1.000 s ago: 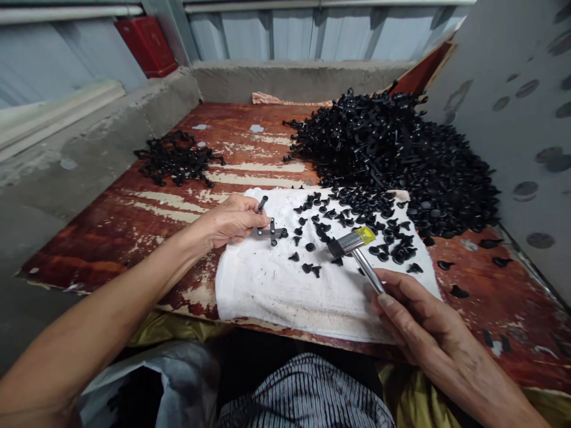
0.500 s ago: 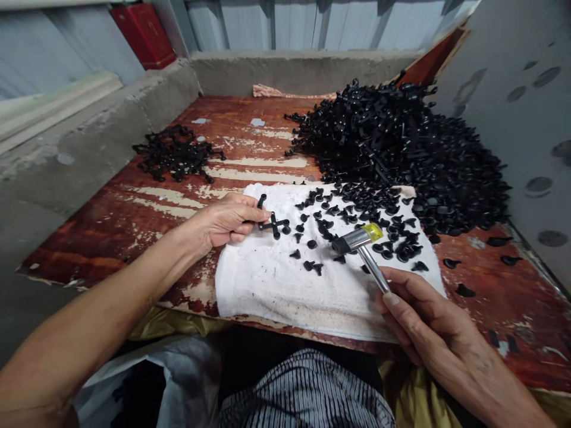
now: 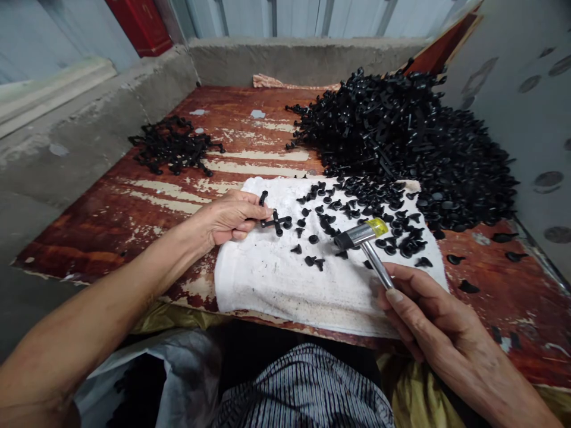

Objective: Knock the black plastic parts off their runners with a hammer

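Between the thumb and fingers of my left hand (image 3: 236, 217) is a black branched plastic piece (image 3: 277, 222) with round knobbed ends, held over the left part of a white towel (image 3: 285, 279). My right hand (image 3: 428, 309) grips the metal handle of a small mallet (image 3: 362, 233), which has one black face and one yellow face. The mallet head hovers above the towel, to the right of the branched piece and apart from it. Small black round-headed parts with stems (image 3: 328, 223) lie scattered over the towel, thickest toward its far right.
A tall heap of black parts (image 3: 392, 131) covers the table's back right. At the left lies a smaller pile of branched black pieces (image 3: 173, 144). Concrete ledges (image 3: 294, 62) border the worn red-brown tabletop (image 3: 116, 214). A pale bag (image 3: 191, 368) holding dark contents hangs below the front edge.
The view has tilted slightly, so the table sits a little higher in the picture. Both hands keep the same hold and almost the same place over the towel.
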Demonstrator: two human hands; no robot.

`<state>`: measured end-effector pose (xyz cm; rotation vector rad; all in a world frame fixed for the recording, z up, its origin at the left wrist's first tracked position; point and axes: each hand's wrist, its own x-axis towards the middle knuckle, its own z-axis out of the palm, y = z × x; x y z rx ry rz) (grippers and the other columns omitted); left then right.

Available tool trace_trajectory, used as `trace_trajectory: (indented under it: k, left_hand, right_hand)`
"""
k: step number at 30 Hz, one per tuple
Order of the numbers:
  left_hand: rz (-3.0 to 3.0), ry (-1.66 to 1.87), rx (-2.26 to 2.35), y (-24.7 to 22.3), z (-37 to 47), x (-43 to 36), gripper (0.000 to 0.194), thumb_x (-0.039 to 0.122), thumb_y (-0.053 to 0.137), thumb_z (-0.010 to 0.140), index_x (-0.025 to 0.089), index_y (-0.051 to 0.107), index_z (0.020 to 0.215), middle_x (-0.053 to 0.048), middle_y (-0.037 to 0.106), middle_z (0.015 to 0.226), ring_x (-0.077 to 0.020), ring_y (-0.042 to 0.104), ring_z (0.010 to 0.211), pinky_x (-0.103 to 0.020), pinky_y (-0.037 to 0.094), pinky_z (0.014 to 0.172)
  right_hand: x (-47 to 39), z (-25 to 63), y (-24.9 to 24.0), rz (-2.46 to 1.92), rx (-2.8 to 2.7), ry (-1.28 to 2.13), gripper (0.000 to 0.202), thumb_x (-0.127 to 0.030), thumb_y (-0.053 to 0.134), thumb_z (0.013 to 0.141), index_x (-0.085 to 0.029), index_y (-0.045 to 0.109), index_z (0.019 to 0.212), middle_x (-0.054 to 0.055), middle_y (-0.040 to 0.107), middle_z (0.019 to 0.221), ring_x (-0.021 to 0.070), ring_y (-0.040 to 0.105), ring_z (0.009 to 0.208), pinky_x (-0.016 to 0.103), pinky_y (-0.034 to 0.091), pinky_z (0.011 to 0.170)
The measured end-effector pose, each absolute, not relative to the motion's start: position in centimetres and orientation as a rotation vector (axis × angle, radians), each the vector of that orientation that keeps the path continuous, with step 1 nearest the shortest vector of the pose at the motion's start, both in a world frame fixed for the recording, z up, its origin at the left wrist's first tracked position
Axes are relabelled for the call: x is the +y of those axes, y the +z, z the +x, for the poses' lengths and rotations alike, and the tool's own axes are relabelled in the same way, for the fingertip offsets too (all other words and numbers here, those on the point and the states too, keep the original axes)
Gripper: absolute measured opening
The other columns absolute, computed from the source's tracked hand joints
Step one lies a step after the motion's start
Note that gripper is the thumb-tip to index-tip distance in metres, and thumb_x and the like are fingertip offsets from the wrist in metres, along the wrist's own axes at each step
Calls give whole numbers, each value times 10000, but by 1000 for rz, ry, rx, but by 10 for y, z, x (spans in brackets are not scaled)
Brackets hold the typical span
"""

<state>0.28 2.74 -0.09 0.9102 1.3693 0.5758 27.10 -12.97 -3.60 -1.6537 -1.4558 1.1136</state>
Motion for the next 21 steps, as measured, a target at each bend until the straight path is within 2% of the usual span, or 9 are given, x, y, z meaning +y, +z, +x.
trace_trajectory:
  k: [6, 11, 13, 15, 18, 21]
  left_hand:
    - [926, 581, 1390, -1, 5, 27, 275, -7, 631, 815, 96, 587, 564, 37, 458, 407, 0, 277, 259, -108, 172, 268]
    - [931, 577, 1412, 0, 6, 28, 270, -30, 601, 827, 86, 589, 584, -22, 596, 528, 18, 272, 261, -113, 162, 262]
    - [935, 574, 1413, 0, 6, 28, 270, -30, 594, 833, 88, 586, 591, -21, 601, 540, 19, 272, 263, -113, 163, 263]
    - [942, 574, 1416, -1, 6, 28, 271, -27, 590, 839, 96, 580, 597, -6, 586, 529, 19, 268, 264, -114, 161, 265]
    - [956, 575, 1436, 0, 8, 27, 271, -22, 589, 839, 109, 566, 602, 12, 568, 511, 18, 249, 263, -118, 154, 267]
    - [1000, 594, 1462, 3, 11, 25, 263, -17, 598, 825, 116, 561, 601, 4, 574, 502, 10, 265, 267, -123, 152, 272]
  right_hand:
    - [-131, 270, -34, -1658, -1474, 1091, 286, -466, 510, 952, -238, 594, 1103, -67, 401, 567, 112, 353, 418, 217, 295, 329]
    - [-130, 268, -32, -1668, -1495, 1058, 287, -457, 507, 955, -227, 596, 1103, -69, 413, 569, 107, 353, 416, 212, 295, 325]
    - [-129, 268, -32, -1673, -1506, 1045, 284, -448, 501, 961, -227, 593, 1113, -54, 457, 585, 119, 429, 453, 205, 314, 331]
    - [-128, 268, -33, -1671, -1528, 1008, 271, -437, 499, 962, -226, 593, 1105, -7, 578, 681, 142, 557, 569, 206, 413, 395]
    - [-129, 269, -33, -1683, -1584, 919, 260, -407, 502, 957, -217, 607, 1099, 58, 700, 867, 182, 670, 744, 274, 574, 622]
    - [-128, 266, -27, -1655, -1744, 748, 317, -341, 494, 957, -192, 605, 1213, 113, 737, 1021, 226, 716, 878, 351, 604, 785]
